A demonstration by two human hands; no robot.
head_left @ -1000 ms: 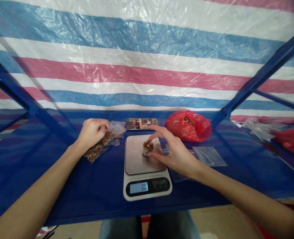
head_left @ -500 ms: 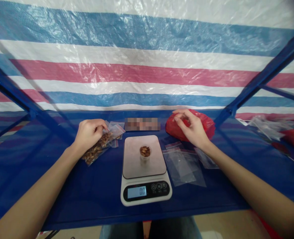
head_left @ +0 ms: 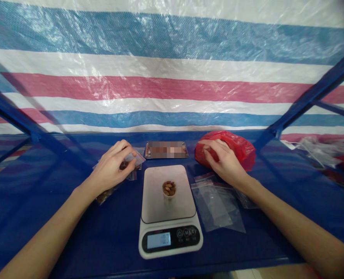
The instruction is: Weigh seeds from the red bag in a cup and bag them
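Striped tarp (head_left: 160, 89) is glaring behind; right hand (head_left: 223, 155) is hanging curled, I can't tell if pinching, red bag (head_left: 243, 149) just beyond, nut cup (head_left: 169, 189) leftward on scale (head_left: 154, 205); left hand (head_left: 113, 164) is covering zip bags (head_left: 139, 154), thumb and forefinger apart.

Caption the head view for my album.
Small cup of nut-like pieces on a digital scale; right hand at a red plastic bag.

2 hands (head_left: 115, 164) (head_left: 224, 158), loosely curled, well apart

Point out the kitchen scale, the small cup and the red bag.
Kitchen scale (head_left: 168, 212), head view: on its bare metal plate.
Small cup (head_left: 169, 197), head view: on its front wall.
Red bag (head_left: 239, 145), head view: on its crinkled right side.
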